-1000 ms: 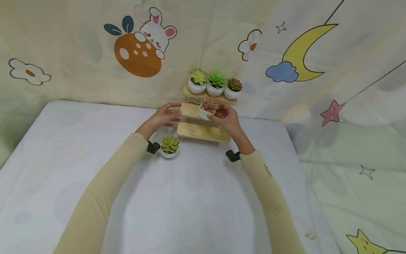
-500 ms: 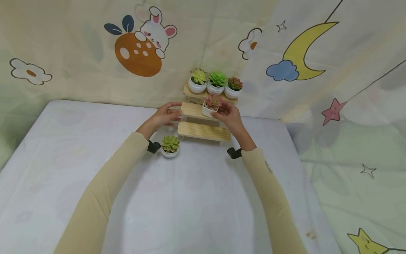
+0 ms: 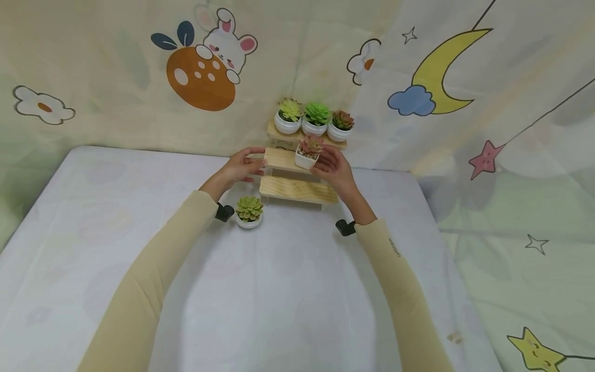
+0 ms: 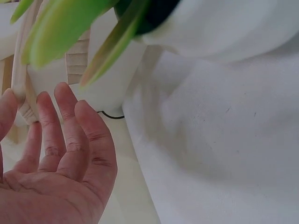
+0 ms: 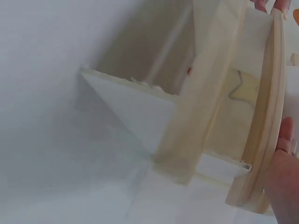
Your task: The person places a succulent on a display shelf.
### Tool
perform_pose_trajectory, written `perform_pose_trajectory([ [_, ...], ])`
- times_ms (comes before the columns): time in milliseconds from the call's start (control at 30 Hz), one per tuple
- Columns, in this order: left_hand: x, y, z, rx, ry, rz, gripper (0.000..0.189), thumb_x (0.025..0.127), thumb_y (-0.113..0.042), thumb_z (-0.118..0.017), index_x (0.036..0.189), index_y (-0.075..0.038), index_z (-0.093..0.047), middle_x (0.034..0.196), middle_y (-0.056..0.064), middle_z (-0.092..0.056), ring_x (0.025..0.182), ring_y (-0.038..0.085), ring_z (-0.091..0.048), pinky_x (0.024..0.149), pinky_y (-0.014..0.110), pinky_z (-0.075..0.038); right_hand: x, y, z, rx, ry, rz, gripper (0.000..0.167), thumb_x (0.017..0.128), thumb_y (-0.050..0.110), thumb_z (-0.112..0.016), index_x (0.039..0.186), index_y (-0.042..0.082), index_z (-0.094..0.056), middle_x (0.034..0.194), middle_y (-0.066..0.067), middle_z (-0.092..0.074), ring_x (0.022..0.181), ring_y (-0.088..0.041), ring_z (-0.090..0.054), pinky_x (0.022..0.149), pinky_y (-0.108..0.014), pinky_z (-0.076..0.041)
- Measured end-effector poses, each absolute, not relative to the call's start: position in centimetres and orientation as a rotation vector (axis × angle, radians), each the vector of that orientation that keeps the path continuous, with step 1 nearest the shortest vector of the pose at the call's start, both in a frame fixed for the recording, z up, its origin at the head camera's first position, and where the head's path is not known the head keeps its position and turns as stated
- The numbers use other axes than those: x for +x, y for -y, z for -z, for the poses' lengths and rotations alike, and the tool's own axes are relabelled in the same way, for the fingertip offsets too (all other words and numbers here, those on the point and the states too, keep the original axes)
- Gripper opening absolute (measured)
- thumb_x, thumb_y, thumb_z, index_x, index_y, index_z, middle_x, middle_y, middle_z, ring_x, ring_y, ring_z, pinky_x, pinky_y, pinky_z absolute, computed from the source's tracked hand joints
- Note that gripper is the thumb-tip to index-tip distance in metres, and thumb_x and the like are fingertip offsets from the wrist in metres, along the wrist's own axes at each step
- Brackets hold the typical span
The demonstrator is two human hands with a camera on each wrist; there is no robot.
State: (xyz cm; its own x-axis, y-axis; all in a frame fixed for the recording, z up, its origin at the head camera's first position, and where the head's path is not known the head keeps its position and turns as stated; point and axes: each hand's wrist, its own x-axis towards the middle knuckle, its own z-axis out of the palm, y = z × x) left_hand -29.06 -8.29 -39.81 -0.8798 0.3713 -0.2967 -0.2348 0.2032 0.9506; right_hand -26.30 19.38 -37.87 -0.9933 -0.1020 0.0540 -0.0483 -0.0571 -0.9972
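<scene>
In the head view, a pink succulent in a white pot (image 3: 307,154) stands upright on the middle step of a wooden shelf stand (image 3: 297,189). My right hand (image 3: 335,168) is at the pot's right side, fingers loosely bent and thumb near its lower corner; whether it touches the pot is hard to tell. My left hand (image 3: 236,168) holds the left end of the middle step (image 3: 279,159), index finger and thumb at its two edges. In the left wrist view, that hand (image 4: 65,163) has its other fingers spread. The pot is not visible in the right wrist view.
Three potted succulents, yellow-green (image 3: 288,115), bright green (image 3: 317,118) and reddish (image 3: 341,125), line the top step. A green succulent (image 3: 249,212) stands on the white table (image 3: 279,289), left of the stand's foot. A patterned cloth (image 3: 316,46) hangs behind.
The pink succulent's pot moved slightly right along the middle step and came from tilted to upright. My right thumb has slid off the pot's front toward the right. The left hand stayed put.
</scene>
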Motion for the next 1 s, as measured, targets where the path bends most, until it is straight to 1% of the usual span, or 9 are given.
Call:
perform_pose_trajectory([
  [133, -29.0, 8.2, 39.8, 0.125, -2.022, -1.717, 0.057, 0.101, -0.033, -0.055, 0.151, -0.019, -0.032, 0.142, 0.018, -0.051, 0.124, 0.033, -0.054, 0.102, 0.049, -0.041, -25.1, -20.1, 38.6, -0.162, -2.031, 2.379, 0.06, 0.088, -0.022, -0.055, 0.142, -0.006, -0.036, 0.121, -0.007, -0.056, 0.108, -0.017, -0.058, 0.088, -0.024, -0.05],
  [333, -28.9, 8.3, 39.8, 0.135, -2.026, -1.711, 0.057, 0.101, -0.033, -0.054, 0.152, -0.019, -0.032, 0.142, 0.018, -0.05, 0.123, 0.033, -0.055, 0.101, 0.049, -0.042, -23.1, -21.2, 39.6, -0.341, -2.162, 2.33, 0.052, 0.089, -0.016, -0.059, 0.137, -0.012, -0.04, 0.128, -0.022, -0.055, 0.111, -0.024, -0.061, 0.088, -0.025, -0.051],
  [467, -29.0, 8.2, 40.0, 0.126, -2.023, -1.712, 0.057, 0.101, -0.033, -0.055, 0.151, -0.019, -0.033, 0.142, 0.018, -0.051, 0.123, 0.033, -0.055, 0.101, 0.05, -0.041, -21.9, -21.0, 39.6, -0.402, -2.105, 2.364, 0.046, 0.089, -0.014, -0.061, 0.132, -0.01, -0.046, 0.121, -0.016, -0.06, 0.106, -0.022, -0.064, 0.087, -0.027, -0.053],
  [600, -29.0, 8.1, 40.1, 0.122, -2.014, -1.712, 0.057, 0.101, -0.033, -0.055, 0.151, -0.019, -0.033, 0.141, 0.018, -0.051, 0.124, 0.032, -0.054, 0.101, 0.05, -0.041, -20.9, -20.1, 39.2, -0.487, -2.015, 2.364, 0.041, 0.089, -0.011, -0.063, 0.128, -0.008, -0.05, 0.118, -0.009, -0.062, 0.107, -0.021, -0.064, 0.088, -0.028, -0.052],
  [667, -29.1, 8.0, 40.1, 0.124, -2.016, -1.711, 0.057, 0.101, -0.033, -0.055, 0.151, -0.019, -0.033, 0.141, 0.018, -0.051, 0.124, 0.033, -0.054, 0.101, 0.05, -0.041, -20.5, -19.3, 39.0, -0.549, -1.988, 2.31, 0.044, 0.089, -0.007, -0.066, 0.129, -0.009, -0.049, 0.121, -0.012, -0.061, 0.109, -0.023, -0.062, 0.089, -0.028, -0.052],
  [733, -29.1, 8.1, 40.0, 0.124, -2.02, -1.712, 0.057, 0.101, -0.033, -0.055, 0.151, -0.019, -0.033, 0.141, 0.018, -0.051, 0.124, 0.033, -0.055, 0.101, 0.05, -0.041, -20.3, -18.5, 38.9, -0.608, -1.971, 2.21, 0.048, 0.087, -0.005, -0.069, 0.13, -0.011, -0.047, 0.126, -0.02, -0.057, 0.114, -0.029, -0.06, 0.091, -0.031, -0.051],
  [867, -29.1, 8.1, 39.9, 0.126, -2.029, -1.711, 0.057, 0.101, -0.033, -0.055, 0.151, -0.019, -0.033, 0.141, 0.018, -0.051, 0.124, 0.033, -0.054, 0.1, 0.05, -0.041, -20.1, -16.5, 39.1, -0.729, -2.02, 1.899, 0.057, 0.085, -0.011, -0.069, 0.136, -0.013, -0.043, 0.138, -0.031, -0.045, 0.126, -0.04, -0.05, 0.1, -0.046, -0.045],
  [900, -29.1, 8.2, 39.9, 0.125, -2.029, -1.71, 0.057, 0.101, -0.034, -0.055, 0.151, -0.019, -0.033, 0.141, 0.018, -0.051, 0.124, 0.033, -0.054, 0.101, 0.05, -0.041, -20.1, -16.0, 39.3, -0.759, -2.041, 1.817, 0.06, 0.084, -0.013, -0.069, 0.137, -0.012, -0.042, 0.141, -0.032, -0.042, 0.129, -0.041, -0.046, 0.102, -0.049, -0.042],
  [1000, -29.1, 8.2, 39.8, 0.116, -2.026, -1.71, 0.057, 0.101, -0.034, -0.055, 0.151, -0.02, -0.033, 0.142, 0.017, -0.051, 0.124, 0.033, -0.054, 0.101, 0.051, -0.041, -20.0, -14.6, 39.8, -0.816, -2.11, 1.595, 0.067, 0.083, -0.012, -0.07, 0.142, -0.008, -0.038, 0.147, -0.026, -0.039, 0.135, -0.039, -0.04, 0.108, -0.053, -0.035],
])
